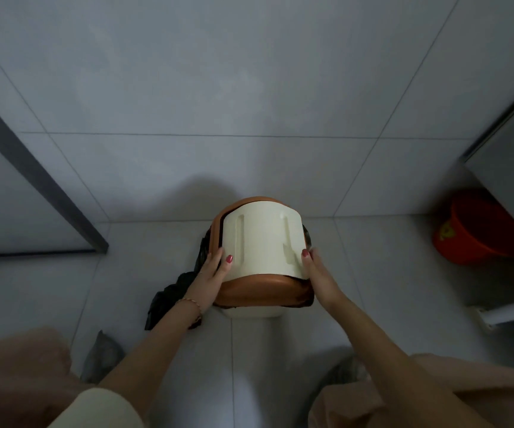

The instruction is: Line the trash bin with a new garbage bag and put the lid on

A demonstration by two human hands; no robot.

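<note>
A cream swing lid (261, 242) set in a brown ring (265, 290) sits on top of the cream trash bin (252, 312), which stands on the tiled floor against the wall. Black garbage bag (169, 299) plastic hangs out from under the ring on the left and shows a little on the right. My left hand (212, 273) grips the lid's left edge, thumb on the cream flap. My right hand (317, 273) presses the lid's right edge, thumb on the flap. The bin's body is mostly hidden beneath the lid.
A red bucket (481, 230) stands at the right under a grey cabinet (509, 168). A dark door frame (33, 174) runs along the left. My knees in beige cloth (17, 375) fill the bottom corners. A grey slipper (102, 356) lies near my left knee.
</note>
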